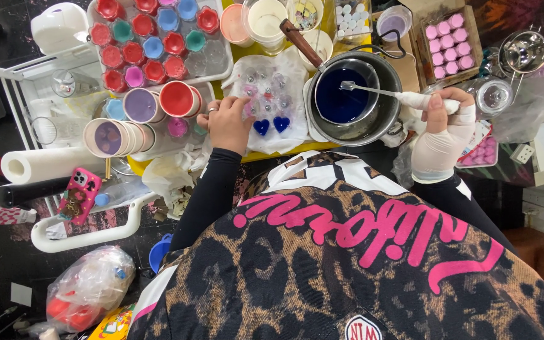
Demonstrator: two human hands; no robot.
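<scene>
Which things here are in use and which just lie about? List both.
In use: right hand holding spoon over pot of blue liquid; left hand on clear mould with two blue hearts.

Lying about: pink phone, paper roll, box of pink pieces.

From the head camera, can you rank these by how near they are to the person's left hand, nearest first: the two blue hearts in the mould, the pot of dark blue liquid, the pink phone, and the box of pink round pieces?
From the left hand:
1. Blue hearts, just to its right in the clear mould.
2. Pot of dark blue liquid, farther right.
3. Pink phone, down to the left; a little farther than the pot.
4. Box of pink round pieces, far upper right.
</scene>
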